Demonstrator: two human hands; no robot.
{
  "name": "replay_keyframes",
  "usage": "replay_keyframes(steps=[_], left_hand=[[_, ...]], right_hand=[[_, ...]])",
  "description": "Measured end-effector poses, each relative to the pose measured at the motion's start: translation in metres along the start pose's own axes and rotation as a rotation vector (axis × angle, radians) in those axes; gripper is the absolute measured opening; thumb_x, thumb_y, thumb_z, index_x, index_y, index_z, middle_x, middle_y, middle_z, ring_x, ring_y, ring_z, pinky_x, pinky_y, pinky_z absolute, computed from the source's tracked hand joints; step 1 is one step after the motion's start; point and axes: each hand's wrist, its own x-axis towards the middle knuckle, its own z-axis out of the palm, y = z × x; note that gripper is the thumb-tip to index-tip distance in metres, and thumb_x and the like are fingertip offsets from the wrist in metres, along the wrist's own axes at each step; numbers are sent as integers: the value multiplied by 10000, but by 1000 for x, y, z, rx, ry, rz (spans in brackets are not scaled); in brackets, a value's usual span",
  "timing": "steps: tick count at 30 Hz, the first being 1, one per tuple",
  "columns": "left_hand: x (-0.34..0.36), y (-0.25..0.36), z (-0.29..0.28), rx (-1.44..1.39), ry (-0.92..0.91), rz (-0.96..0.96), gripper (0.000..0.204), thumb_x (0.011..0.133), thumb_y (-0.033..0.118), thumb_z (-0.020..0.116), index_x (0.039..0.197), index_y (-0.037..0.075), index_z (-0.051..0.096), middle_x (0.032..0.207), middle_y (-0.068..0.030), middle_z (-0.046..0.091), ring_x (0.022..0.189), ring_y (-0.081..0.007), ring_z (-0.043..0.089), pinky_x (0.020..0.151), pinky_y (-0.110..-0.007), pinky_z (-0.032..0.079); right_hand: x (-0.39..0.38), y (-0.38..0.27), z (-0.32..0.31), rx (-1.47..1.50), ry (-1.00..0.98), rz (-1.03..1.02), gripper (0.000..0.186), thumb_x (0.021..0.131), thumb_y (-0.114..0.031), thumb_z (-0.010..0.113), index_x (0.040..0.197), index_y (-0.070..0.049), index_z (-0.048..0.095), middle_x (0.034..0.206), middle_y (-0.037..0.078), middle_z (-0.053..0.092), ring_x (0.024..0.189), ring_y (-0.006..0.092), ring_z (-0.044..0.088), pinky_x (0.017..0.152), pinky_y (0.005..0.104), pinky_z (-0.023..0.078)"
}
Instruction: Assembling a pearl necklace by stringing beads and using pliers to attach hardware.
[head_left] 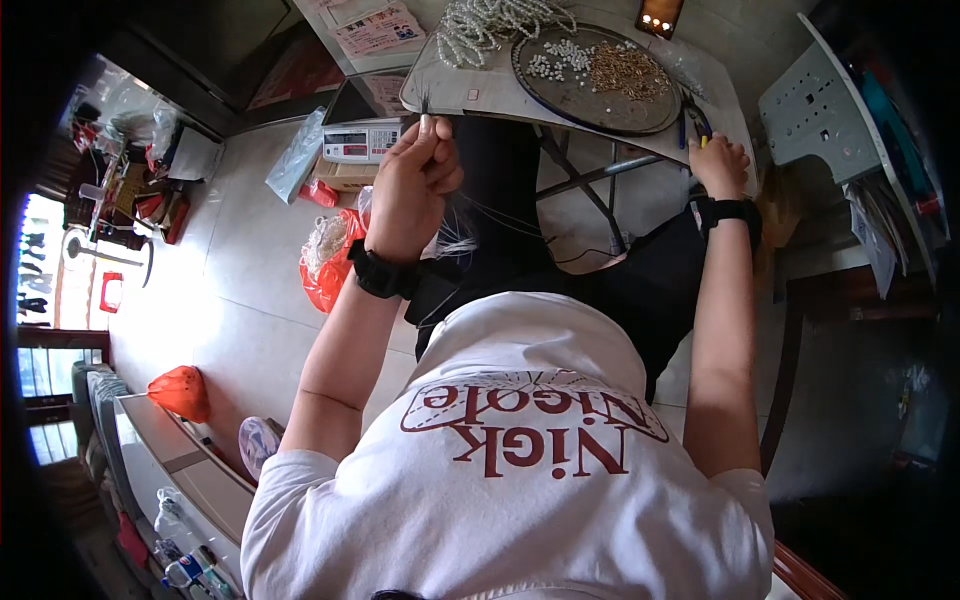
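My left hand is raised at the near left of the table, thumb and fingers pinched on a bundle of thin strands. Their dark tips stick up above the fingertips, and long pale ends hang below the hand over my lap. At the table's right edge, my right hand has its fingers curled at the handles of a pair of pliers with yellow and dark blue grips. The pliers lie beside a round tray holding white beads and gold-coloured pieces.
White bead strings are heaped at the table's far left. A digital scale rests on a carton left of my left hand. On the floor is a red bag with pale strands. A perforated grey panel stands at right.
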Motion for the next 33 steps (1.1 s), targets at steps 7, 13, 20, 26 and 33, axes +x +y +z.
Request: replay_keyframes(steps=[7,13,20,26,33], left_hand=[[4,-4,43,-52,26,11,201,997,207,409,903,65,515,702,29,396,564,-58,297,517,-202,259],[2,31,17,-125,-30,109,146,980,157,427,919,48,502,709,10,394,562,-78,288,523,-212,269],[-2,59,-32,-276,65,155,63,946,57,448,915,21,489,720,-18,399,560,-90,292,515,-217,280],[-21,80,-88,-297,171,219,113,971,90,419,906,17,477,714,-36,420,560,-99,282,511,-220,276],[-32,30,-180,-146,296,123,134,973,131,421,937,22,491,718,-36,447,564,-114,332,530,-248,299]], right_hand=[[-164,-103,-19,1327,-606,-870,351,932,-346,534,1028,-22,630,821,47,638,738,123,581,681,280,460],[-172,-89,-30,1131,-1106,-863,310,987,-313,442,884,-46,560,723,-26,497,605,61,436,554,221,384],[-161,-54,-27,1297,-1490,-528,327,997,-327,406,810,-78,505,597,-63,348,524,55,359,514,207,330],[-147,-45,-12,1271,-1719,-435,308,998,-338,394,823,-98,473,598,-84,279,498,38,264,452,196,240],[-158,-58,-1,1172,-1592,-513,297,995,-308,394,793,-104,472,602,-95,264,484,20,230,419,188,184]])
